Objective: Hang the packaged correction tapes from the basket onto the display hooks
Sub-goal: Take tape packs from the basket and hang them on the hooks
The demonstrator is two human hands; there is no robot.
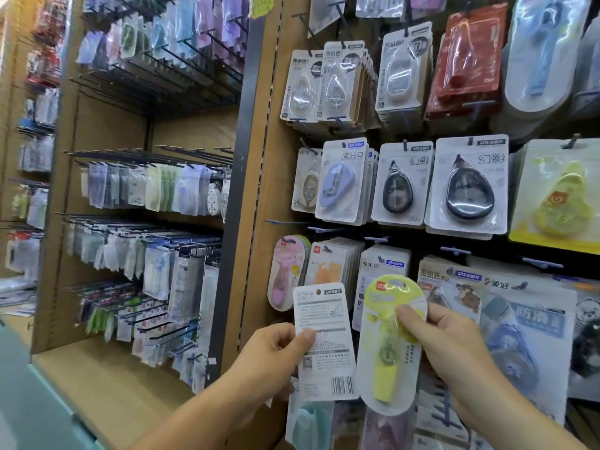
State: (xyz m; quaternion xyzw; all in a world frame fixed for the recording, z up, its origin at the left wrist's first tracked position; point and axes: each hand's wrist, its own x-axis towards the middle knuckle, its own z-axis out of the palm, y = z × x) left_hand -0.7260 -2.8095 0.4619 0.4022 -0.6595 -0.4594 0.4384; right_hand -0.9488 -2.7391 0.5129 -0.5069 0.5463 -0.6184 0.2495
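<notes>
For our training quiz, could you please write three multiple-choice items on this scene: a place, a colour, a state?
1. The white package is where relative to the oval package in the right hand? A) left B) right C) behind
2. The oval package's dispenser is: A) red B) yellow-green C) black
3. The white package shows its: A) blister front B) printed back C) thin edge
Answers: 1 A, the left hand holds it left of the oval one; 2 B, plainly yellow-green; 3 B, its barcode shows.
</notes>
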